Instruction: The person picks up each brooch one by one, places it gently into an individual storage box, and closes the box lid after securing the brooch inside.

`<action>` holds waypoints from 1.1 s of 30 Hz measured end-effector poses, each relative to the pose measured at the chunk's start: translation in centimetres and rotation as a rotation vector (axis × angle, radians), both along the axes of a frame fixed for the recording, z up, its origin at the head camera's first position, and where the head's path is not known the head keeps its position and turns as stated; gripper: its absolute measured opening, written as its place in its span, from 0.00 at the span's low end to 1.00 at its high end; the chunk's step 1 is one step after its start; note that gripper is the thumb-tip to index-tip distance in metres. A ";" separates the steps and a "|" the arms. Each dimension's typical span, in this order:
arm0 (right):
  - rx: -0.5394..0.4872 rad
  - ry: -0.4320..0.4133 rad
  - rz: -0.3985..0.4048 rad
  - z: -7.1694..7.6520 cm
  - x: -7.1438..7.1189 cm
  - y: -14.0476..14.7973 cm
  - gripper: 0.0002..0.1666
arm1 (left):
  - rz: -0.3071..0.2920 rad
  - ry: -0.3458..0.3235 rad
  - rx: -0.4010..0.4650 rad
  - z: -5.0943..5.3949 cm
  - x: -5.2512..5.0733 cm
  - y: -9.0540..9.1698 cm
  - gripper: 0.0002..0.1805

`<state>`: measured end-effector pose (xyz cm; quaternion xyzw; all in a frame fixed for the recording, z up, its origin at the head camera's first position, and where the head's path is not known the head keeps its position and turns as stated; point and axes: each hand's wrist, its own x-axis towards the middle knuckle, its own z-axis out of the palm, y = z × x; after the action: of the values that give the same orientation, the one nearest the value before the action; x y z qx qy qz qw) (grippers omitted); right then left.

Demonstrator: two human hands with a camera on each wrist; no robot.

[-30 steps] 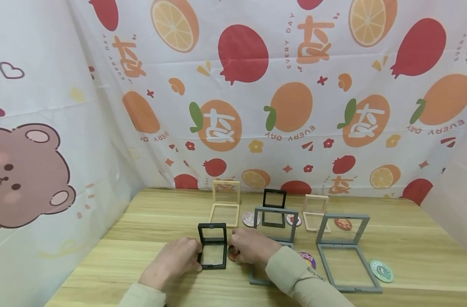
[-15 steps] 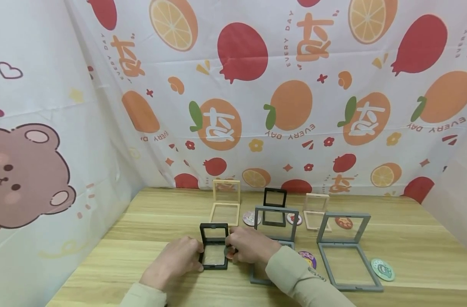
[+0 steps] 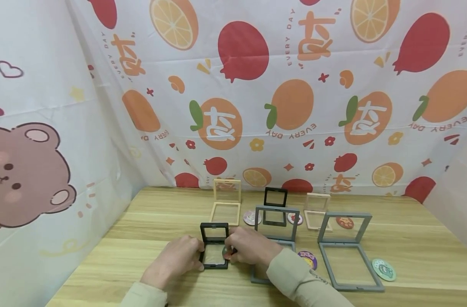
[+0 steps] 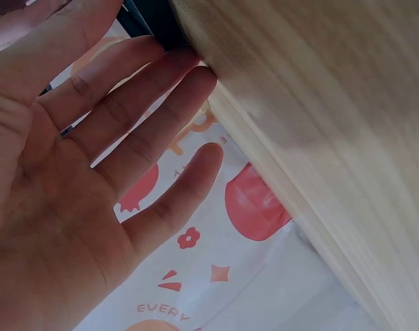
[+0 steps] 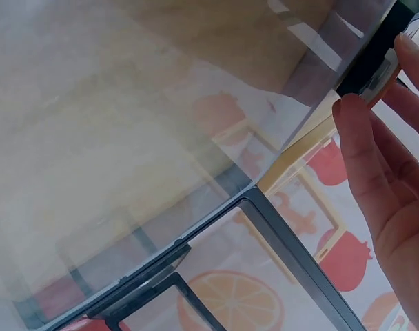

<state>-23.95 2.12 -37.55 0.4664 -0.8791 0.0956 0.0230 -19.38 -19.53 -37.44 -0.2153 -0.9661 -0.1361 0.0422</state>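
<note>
A small hinged black display frame (image 3: 216, 266) stands opened on the table, its lid upright and its clear film base flat. My left hand (image 3: 179, 258) touches the frame's left side. In the left wrist view the fingers (image 4: 137, 103) are fairly straight, their tips against the black edge. My right hand (image 3: 252, 245) pinches a small round badge (image 3: 226, 253) between thumb and fingers, over the right edge of that base. Close up, the badge (image 5: 382, 79) is tilted beside the black edge; its face is mostly hidden.
A large grey frame (image 3: 277, 209) stands under and behind my right forearm, another grey frame (image 3: 350, 288) to its right. Further back are a yellow frame (image 3: 227, 204), a black frame (image 3: 275, 189) and a pale frame (image 3: 317, 195). Several badges, including a green badge (image 3: 384, 269), lie beside them.
My right hand has brought the badge left, from beside the small black frame to over its right edge. The black frame has shifted slightly right, with my left hand staying against it.
</note>
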 end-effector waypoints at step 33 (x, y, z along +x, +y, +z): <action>0.048 0.150 0.094 -0.1 0.4 -1.3 0.06 | -0.017 0.035 -0.014 -0.3 -0.2 0.0 0.17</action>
<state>-23.59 0.81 -37.61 0.5135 -0.8540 0.0405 0.0730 -19.60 -19.50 -37.75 -0.2261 -0.9643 -0.1261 0.0563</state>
